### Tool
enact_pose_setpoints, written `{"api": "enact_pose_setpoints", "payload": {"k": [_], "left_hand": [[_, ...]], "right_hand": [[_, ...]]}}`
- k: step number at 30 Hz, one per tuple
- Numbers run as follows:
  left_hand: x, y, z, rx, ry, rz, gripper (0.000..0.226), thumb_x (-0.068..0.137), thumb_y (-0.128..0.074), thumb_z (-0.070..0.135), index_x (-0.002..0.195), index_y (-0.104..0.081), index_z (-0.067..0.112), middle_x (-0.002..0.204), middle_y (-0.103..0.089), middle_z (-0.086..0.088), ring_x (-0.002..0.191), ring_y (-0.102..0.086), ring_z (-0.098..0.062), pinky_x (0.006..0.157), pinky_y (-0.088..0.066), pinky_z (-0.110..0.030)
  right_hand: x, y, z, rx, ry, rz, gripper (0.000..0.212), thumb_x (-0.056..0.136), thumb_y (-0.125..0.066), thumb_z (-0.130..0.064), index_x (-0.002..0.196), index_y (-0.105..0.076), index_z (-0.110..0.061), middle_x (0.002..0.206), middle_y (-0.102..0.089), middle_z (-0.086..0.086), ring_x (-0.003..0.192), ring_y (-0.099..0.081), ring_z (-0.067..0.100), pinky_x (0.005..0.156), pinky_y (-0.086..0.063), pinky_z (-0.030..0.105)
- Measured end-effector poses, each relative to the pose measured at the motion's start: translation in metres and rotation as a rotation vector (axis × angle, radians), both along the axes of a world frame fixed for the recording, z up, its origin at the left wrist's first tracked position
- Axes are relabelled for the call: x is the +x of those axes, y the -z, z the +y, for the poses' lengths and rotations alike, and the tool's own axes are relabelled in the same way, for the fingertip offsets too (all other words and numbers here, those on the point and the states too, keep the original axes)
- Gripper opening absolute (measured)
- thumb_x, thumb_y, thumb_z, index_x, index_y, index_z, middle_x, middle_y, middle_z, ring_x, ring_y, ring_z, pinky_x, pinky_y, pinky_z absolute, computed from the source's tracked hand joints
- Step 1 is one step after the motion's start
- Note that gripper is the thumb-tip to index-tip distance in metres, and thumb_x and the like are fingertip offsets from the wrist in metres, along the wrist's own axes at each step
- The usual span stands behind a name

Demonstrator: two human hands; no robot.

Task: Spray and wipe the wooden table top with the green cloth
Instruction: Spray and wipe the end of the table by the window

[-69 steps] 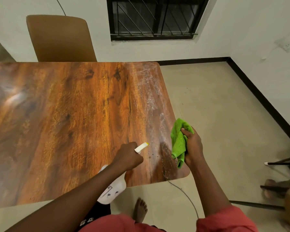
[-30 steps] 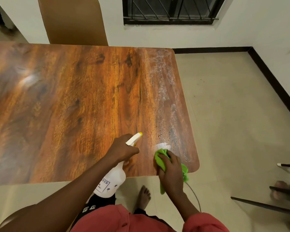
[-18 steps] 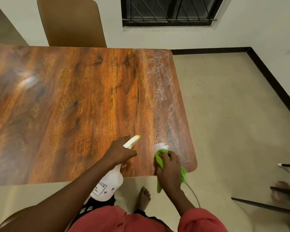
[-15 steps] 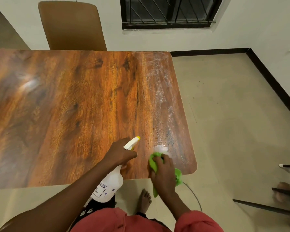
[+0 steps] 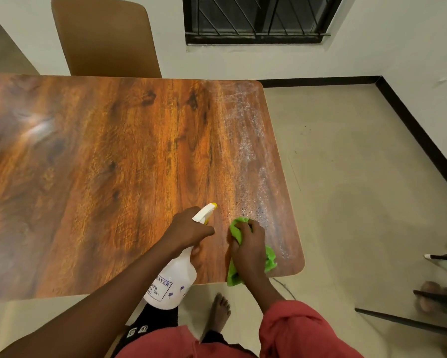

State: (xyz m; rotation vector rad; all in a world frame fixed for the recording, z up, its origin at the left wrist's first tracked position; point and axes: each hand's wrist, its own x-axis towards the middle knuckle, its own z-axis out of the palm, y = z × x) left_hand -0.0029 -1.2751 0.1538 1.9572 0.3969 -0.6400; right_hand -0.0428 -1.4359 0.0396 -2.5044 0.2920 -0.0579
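Cloth (image 5: pixel 270 257) bunched in the right hand (image 5: pixel 249 250) presses the wet near-right corner of the worktop (image 5: pixel 113 164); left hand (image 5: pixel 188 229) grips the spray bottle (image 5: pixel 173 282), ready.

Cloth (image 5: pixel 270 257) on table top (image 5: pixel 113 164), near-right corner, under right hand (image 5: pixel 248 249). Spray bottle (image 5: pixel 173 282) in left hand (image 5: pixel 188 228), just left. Chair (image 5: pixel 106 37) behind table.

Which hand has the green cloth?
The right hand, gripping the cloth on the table; the left hand holds the spray bottle instead.
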Motion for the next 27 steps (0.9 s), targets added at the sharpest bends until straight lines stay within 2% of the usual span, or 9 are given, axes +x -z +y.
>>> {"api": "enact_pose_setpoints", "payload": {"k": [5,7,9,11,14,17,19,23,27], "left_hand": [[0.014,0.003,0.017,-0.035,-0.025,0.059,0.060,0.053,-0.069,0.027,0.109,-0.062,0.005,0.089,-0.064,-0.020,0.054,-0.047,-0.022,0.057,-0.040,-0.032],[0.021,0.002,0.025,-0.043,-0.021,0.074,0.056,0.060,-0.075,0.023,0.111,-0.062,0.004,0.086,-0.064,-0.018,0.050,-0.048,-0.021,0.054,-0.040,-0.029],[0.031,0.003,0.033,-0.045,-0.011,0.092,0.044,0.072,-0.075,0.014,0.113,-0.060,0.004,0.081,-0.062,-0.016,0.040,-0.048,-0.020,0.047,-0.040,-0.025],[0.039,0.006,0.039,-0.024,0.019,0.098,0.038,0.076,-0.073,0.011,0.112,-0.059,0.006,0.077,-0.062,-0.015,0.037,-0.048,-0.020,0.045,-0.040,-0.024],[0.045,0.010,0.042,-0.012,0.048,0.102,0.036,0.075,-0.075,0.013,0.106,-0.061,0.003,0.075,-0.060,-0.012,0.045,-0.049,-0.021,0.050,-0.040,-0.026],[0.054,0.009,0.043,-0.026,0.050,0.086,0.036,0.074,-0.077,0.016,0.105,-0.062,0.005,0.091,-0.063,-0.019,0.057,-0.051,-0.022,0.059,-0.041,-0.031],[0.060,0.006,0.045,-0.032,0.042,0.073,0.031,0.075,-0.076,0.015,0.100,-0.059,0.011,0.100,-0.065,-0.021,0.058,-0.052,-0.024,0.058,-0.042,-0.030],[0.059,0.002,0.051,-0.040,0.063,0.086,0.029,0.077,-0.075,0.014,0.094,-0.051,0.018,0.097,-0.064,-0.024,0.050,-0.050,-0.025,0.055,-0.042,-0.030],[0.061,0.006,0.057,-0.034,0.018,0.082,0.034,0.076,-0.076,0.013,0.105,-0.058,0.008,0.091,-0.062,-0.018,0.053,-0.050,-0.023,0.056,-0.041,-0.029]], "right_hand": [[-0.019,0.002,0.035,-0.044,-0.414,-0.010,0.045,0.070,-0.060,-0.020,0.114,-0.064,-0.014,0.118,-0.058,0.009,0.101,-0.055,0.029,0.077,-0.053,0.038],[-0.009,0.003,0.013,-0.053,-0.344,-0.025,0.046,0.074,-0.061,-0.022,0.119,-0.064,-0.016,0.122,-0.059,0.011,0.108,-0.054,0.029,0.085,-0.050,0.039],[0.018,0.003,-0.009,-0.029,-0.129,-0.004,0.045,0.079,-0.064,-0.018,0.123,-0.062,-0.016,0.126,-0.057,0.010,0.116,-0.050,0.029,0.094,-0.044,0.038],[0.040,0.001,-0.007,-0.041,-0.033,-0.004,0.044,0.078,-0.068,-0.014,0.122,-0.063,-0.015,0.125,-0.058,0.009,0.115,-0.049,0.027,0.094,-0.046,0.040],[0.037,-0.004,0.033,-0.035,-0.162,-0.001,0.045,0.075,-0.066,-0.017,0.121,-0.065,-0.016,0.121,-0.060,0.008,0.112,-0.050,0.024,0.090,-0.046,0.035],[0.021,-0.005,0.038,-0.081,-0.364,-0.058,0.049,0.065,-0.070,-0.014,0.113,-0.068,-0.017,0.110,-0.064,0.005,0.103,-0.053,0.020,0.078,-0.051,0.032],[0.032,-0.003,0.019,-0.082,-0.313,-0.043,0.050,0.066,-0.074,-0.012,0.115,-0.068,-0.019,0.113,-0.064,0.007,0.102,-0.057,0.025,0.076,-0.052,0.036],[0.062,0.004,0.011,-0.073,-0.069,0.012,0.042,0.081,-0.067,-0.022,0.123,-0.063,-0.018,0.126,-0.060,0.009,0.117,-0.051,0.029,0.092,-0.048,0.040],[0.052,0.000,0.054,-0.061,-0.273,-0.029,0.052,0.076,-0.045,-0.026,0.124,-0.063,-0.014,0.130,-0.059,0.011,0.124,-0.050,0.031,0.102,-0.041,0.043]]}}
